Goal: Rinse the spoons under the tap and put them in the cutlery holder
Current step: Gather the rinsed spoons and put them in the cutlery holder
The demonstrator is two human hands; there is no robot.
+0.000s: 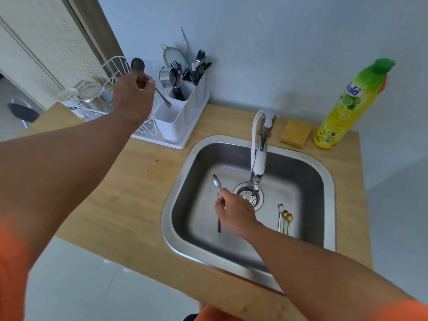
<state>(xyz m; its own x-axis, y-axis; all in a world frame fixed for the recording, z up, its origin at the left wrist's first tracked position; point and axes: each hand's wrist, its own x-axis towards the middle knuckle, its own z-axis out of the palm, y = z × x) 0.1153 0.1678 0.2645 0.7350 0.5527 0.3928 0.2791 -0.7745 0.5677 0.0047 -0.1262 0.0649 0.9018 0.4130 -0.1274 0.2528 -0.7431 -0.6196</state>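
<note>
While held, spoon (218, 200) upright, bowl up

Sink (324, 172) sits in the counter (129, 195); holder (183, 107) at 10 o'clock of it, sponge (295, 133) and bottle (347, 105) at 1.

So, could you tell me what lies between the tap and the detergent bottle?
In the head view, a yellow sponge sits on the counter between the tap and the detergent bottle.

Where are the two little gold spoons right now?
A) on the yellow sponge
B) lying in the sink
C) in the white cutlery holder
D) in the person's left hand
B: the two gold spoons lie on the bottom of the sink, to the right of the drain, touched by neither hand.
</note>
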